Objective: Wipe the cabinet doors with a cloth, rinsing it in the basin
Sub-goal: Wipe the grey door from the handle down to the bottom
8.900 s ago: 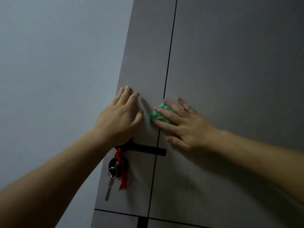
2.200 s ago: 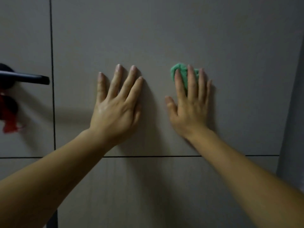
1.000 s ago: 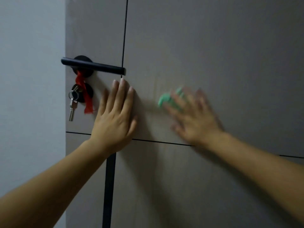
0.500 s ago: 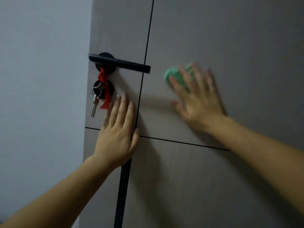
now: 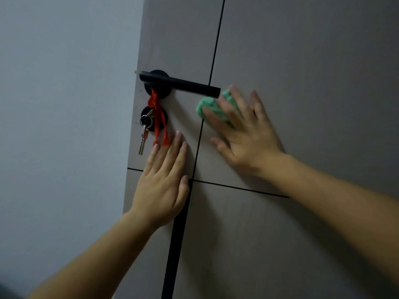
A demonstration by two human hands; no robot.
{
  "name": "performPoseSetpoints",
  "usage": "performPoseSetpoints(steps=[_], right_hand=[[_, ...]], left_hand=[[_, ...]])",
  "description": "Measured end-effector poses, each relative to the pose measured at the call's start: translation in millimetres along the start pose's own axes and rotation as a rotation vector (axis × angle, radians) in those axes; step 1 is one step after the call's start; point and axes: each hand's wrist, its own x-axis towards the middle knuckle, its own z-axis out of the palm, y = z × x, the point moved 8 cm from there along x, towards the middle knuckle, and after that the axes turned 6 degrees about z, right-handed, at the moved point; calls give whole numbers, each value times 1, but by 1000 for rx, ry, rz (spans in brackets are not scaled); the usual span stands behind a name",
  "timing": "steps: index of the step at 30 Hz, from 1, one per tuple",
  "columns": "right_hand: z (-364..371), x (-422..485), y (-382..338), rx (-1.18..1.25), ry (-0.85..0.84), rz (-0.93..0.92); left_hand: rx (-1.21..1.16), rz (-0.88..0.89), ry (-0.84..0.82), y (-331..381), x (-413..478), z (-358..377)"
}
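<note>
Mid-wipe, the right hand [image 5: 244, 134] presses a green cloth [image 5: 210, 105] flat-fingered just right of the black handle [image 5: 179, 84]; the left hand [image 5: 164, 180], open below it, braces the cabinet door [image 5: 302, 61]; no basin visible, rinsing likely remains.

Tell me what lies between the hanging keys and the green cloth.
In the head view, the red ribbon, then bare door panel, separate the keys from the green cloth.
</note>
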Motion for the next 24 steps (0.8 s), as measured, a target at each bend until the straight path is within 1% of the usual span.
performPoseSetpoints(steps=[1, 2, 5, 6, 7, 9, 11, 13, 15, 17, 18, 19, 20, 22, 23, 24], right_hand=[[-1, 9, -2, -13, -9, 54], [1, 8, -11, -25, -24, 42], [10, -37, -42, 17, -16, -200], [13, -58, -43, 30, -17, -247], [15, -77, -39, 33, -17, -262], [15, -109, -18, 36, -34, -207], [12, -140, 10, 25, -51, -83], [8, -167, 50, -15, -70, 98], [5, -187, 98, -54, -63, 365], [0, -209, 138, -71, -43, 674], [0, -219, 143, -68, -34, 750], [2, -229, 137, -61, -31, 736], [7, -239, 120, -46, -50, 653], [17, -261, 85, -15, -140, 408], [19, -270, 79, -12, -180, 310], [18, -273, 87, -28, -191, 255]], left_hand=[[11, -1, -6, 0, 0, 2], [14, -4, -13, 0, -1, 4], [5, -9, -13, 1, 0, 5], [2, -13, -11, 2, 1, 5], [2, -34, -7, 3, 0, 4], [-8, -96, 8, 10, 3, 3], [-22, -83, 10, 30, 15, 3], [-23, 34, -18, 67, 41, 10], [11, 125, -68, 97, 64, 22], [68, 140, -99, 114, 79, 35], [91, 121, -107, 117, 82, 40], [107, 104, -106, 118, 82, 44], [114, 97, -100, 117, 82, 45], [111, 110, -74, 117, 81, 44], [113, 115, -66, 116, 81, 43], [114, 115, -65, 117, 82, 42]])
